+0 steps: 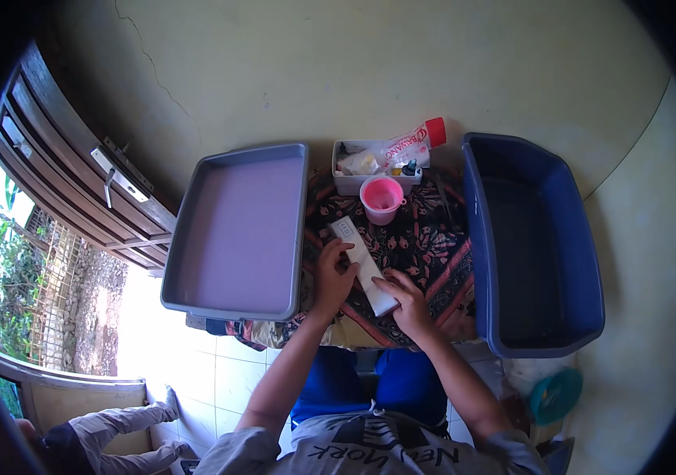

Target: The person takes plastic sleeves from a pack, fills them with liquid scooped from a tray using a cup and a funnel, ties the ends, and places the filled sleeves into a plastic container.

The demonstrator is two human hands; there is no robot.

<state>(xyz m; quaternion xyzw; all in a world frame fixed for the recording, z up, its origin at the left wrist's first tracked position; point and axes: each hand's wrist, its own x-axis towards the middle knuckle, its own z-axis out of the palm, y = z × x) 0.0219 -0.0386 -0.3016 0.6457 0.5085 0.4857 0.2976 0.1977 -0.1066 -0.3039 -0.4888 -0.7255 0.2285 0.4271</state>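
Observation:
A long white box (363, 269) with a small printed label at its far end lies slanted on the patterned cloth (425, 229). My left hand (333, 275) touches its left side, fingers curved and apart. At the near end, my right hand (406, 301) has its thumb and fingers around the box's right edge. Just beyond the box stands a pink cup (382, 198). Behind the cup is a white tray (354, 186) holding a tube with a red cap (413, 144), plastic packaging and a small dark-capped bottle.
A grey tray of light purple liquid (247, 229) stands on the left. On the right is a deep dark blue tub (540, 253). A wall rises behind the table. An open door (85, 166) and a person's legs (128, 435) are at left; a teal round object (556, 396) is lower right.

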